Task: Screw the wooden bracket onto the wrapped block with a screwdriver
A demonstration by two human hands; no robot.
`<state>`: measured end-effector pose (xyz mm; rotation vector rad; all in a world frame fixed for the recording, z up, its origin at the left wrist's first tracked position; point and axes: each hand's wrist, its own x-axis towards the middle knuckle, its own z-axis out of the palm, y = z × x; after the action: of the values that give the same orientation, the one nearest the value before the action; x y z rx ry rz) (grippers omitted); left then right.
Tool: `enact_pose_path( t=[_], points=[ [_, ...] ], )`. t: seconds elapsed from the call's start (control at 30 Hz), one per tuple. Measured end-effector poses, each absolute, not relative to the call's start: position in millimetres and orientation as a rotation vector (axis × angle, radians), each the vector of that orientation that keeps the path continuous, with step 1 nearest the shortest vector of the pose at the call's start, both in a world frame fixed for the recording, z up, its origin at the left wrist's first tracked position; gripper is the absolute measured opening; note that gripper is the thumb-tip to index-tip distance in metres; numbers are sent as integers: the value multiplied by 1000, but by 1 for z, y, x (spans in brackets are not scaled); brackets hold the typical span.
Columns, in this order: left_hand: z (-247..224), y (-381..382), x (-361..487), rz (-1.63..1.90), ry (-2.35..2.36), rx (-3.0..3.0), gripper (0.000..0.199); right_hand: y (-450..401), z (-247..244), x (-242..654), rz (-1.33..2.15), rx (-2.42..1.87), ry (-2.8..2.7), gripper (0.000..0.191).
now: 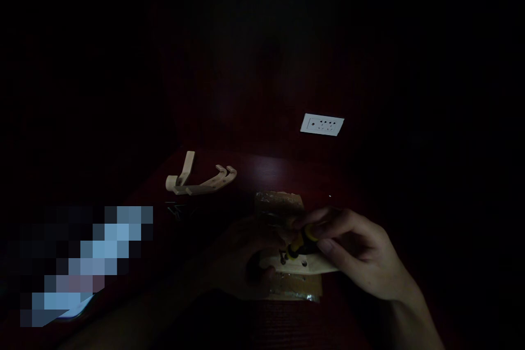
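Observation:
A yellow and black screwdriver [303,241] is pinched in the fingers of my right hand [367,254]. It slants down toward a pale wooden piece [322,266] with dark holes in its upper face. My left hand [241,260], dim in shadow, grips the left end of that wooden piece, thumb in front. Whether the screwdriver's tip sits in a hole or on a screw is too dark to tell. Under the wood lies a flat brown block wrapped in clear tape [301,288], its far part showing beyond my hands.
Pale wooden parts with curved hook ends [205,186] lie at the back left. Several small thin screws or nails [175,210] are scattered in front of them. A pixelated bright object [88,268] is at the left. On the dark red wall is a white socket plate [322,124].

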<state>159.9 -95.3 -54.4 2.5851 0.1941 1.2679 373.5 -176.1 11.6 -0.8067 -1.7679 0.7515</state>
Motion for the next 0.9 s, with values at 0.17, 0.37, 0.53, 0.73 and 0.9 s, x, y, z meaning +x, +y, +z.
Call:
enact_pose_path(
  t=[0.17,0.37,0.53,0.73,0.9],
  points=[
    [-53,-95,160,1278,180,2579,46,-175,14,373,731,-804,-1762,15],
    [-55,-95,160,1278,152,2561,47,-174,15,373,659,-812,-1760,19],
    [-54,-94,159,1211,161,2547,48,-177,13,374,700,-840,-1781,17],
    [-50,-94,160,1250,134,2539,50,-178,8,373,746,-834,-1725,13],
    [-53,-95,160,1241,179,2559,47,-173,12,373,668,-815,-1782,17]
  ],
)
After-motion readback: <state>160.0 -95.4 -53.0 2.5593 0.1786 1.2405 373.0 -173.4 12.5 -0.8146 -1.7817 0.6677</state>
